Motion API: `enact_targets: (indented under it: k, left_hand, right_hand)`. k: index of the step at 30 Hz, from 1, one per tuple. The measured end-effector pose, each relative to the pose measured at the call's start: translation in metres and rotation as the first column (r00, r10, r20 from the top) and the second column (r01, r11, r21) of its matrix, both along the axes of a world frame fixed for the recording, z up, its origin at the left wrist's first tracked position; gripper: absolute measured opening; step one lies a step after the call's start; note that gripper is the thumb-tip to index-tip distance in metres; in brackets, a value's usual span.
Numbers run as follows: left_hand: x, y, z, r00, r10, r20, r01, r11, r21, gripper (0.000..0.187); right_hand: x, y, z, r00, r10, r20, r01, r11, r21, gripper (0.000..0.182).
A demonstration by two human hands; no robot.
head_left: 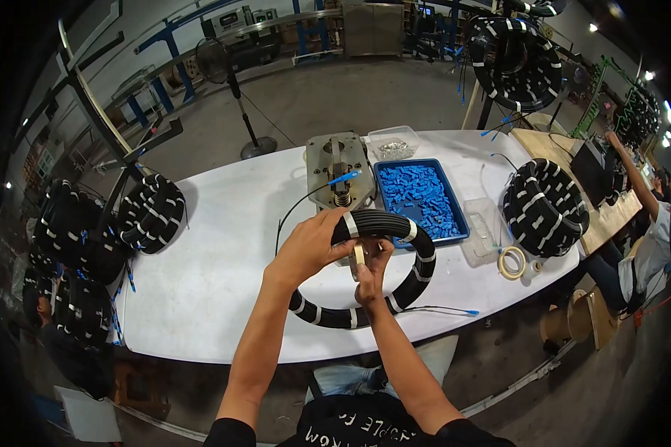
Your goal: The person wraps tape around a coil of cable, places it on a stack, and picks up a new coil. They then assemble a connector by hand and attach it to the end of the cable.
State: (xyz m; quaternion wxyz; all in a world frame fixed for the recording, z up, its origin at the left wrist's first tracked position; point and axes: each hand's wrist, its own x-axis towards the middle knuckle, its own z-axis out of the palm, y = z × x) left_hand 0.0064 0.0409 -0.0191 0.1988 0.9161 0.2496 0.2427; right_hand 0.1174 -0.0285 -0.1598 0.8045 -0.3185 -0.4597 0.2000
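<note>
A black cable coil (421, 272), bound with bands of white tape, lies on the white table in front of me. My left hand (309, 242) is wrapped round the coil's upper left part. Inside the ring, my right hand (373, 274) pinches a small roll of cream tape (360, 255) close to my left fingers. One cable end with a blue connector (344, 178) rises over a metal press (338, 160) behind the coil. The other blue-tipped end (462, 311) lies to the right on the table.
A blue tray (461, 223) of blue connectors stands behind the coil, beside clear plastic boxes (481, 249). Tape rolls (511, 263) and a taped coil (546, 208) are at the right. More coils (151, 214) stand left. A person (652, 238) sits far right.
</note>
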Motion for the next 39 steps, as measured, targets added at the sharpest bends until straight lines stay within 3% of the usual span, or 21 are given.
enact_targets:
  k: [6,9,11,13,16,18,21,26,28,31,32,36,39]
  left_hand:
    - [0.003,-0.003,0.003,1.0,-0.01,-0.002,0.01,1.0,0.004,0.057]
    - [0.002,-0.001,0.0,1.0,0.003,0.0,-0.003,0.999,0.032,0.056]
    - [0.003,0.001,-0.003,1.0,0.012,0.008,-0.012,0.999,0.039,0.056]
    - [0.002,0.003,-0.005,0.999,0.041,0.031,-0.043,0.997,0.067,0.056]
    - [0.003,0.001,-0.005,0.997,0.073,-0.009,-0.073,0.997,0.018,0.055]
    - [0.006,-0.002,-0.002,0.995,0.096,-0.008,-0.096,0.995,0.026,0.054]
    - [0.005,-0.003,-0.004,0.993,0.118,0.002,-0.118,0.991,0.057,0.053]
    - [0.002,-0.004,-0.002,0.992,0.128,0.0,-0.128,0.992,0.011,0.054]
    - [0.0,-0.002,-0.007,0.991,0.135,0.023,-0.136,0.99,0.032,0.054]
    - [-0.003,-0.002,-0.01,0.991,0.109,0.076,-0.114,0.991,0.066,0.055]
    - [-0.003,-0.001,-0.011,0.991,0.11,0.079,-0.115,0.991,0.068,0.055]
    - [-0.002,-0.003,-0.012,0.991,0.125,0.049,-0.13,0.984,0.124,0.056]
    - [0.001,-0.004,-0.012,0.993,0.107,0.055,-0.114,0.982,0.149,0.057]
  right_hand:
    - [-0.01,0.009,-0.004,0.992,-0.109,-0.066,0.109,0.994,-0.017,0.065]
    - [-0.011,0.003,0.004,0.99,-0.059,-0.13,0.066,0.997,0.051,0.066]
    - [-0.005,-0.006,0.013,0.998,0.023,-0.063,-0.029,0.996,-0.086,0.068]
    - [-0.004,-0.01,0.019,0.999,0.046,-0.009,-0.047,0.997,-0.054,0.066]
    - [-0.01,-0.013,0.027,0.999,0.043,-0.034,-0.045,0.997,-0.07,0.056]
    - [-0.016,-0.01,0.037,0.964,0.063,-0.258,-0.079,0.995,-0.054,0.042]
    - [-0.018,-0.003,0.036,0.978,-0.029,-0.208,0.023,0.999,-0.031,0.033]
    - [-0.017,0.0,0.028,0.927,0.023,-0.375,-0.038,0.999,-0.033,0.029]
    - [-0.012,0.001,0.033,0.892,0.061,-0.447,-0.128,0.985,-0.12,0.021]
    - [-0.004,0.007,0.02,0.897,0.154,-0.415,-0.242,0.956,-0.168,0.017]
    - [0.004,0.01,0.01,0.901,0.214,-0.376,-0.287,0.946,-0.149,0.028]
    - [0.015,0.007,0.009,0.92,0.215,-0.327,-0.289,0.937,-0.197,0.029]
    - [0.024,0.004,0.015,0.973,0.111,-0.201,-0.169,0.938,-0.301,0.03]
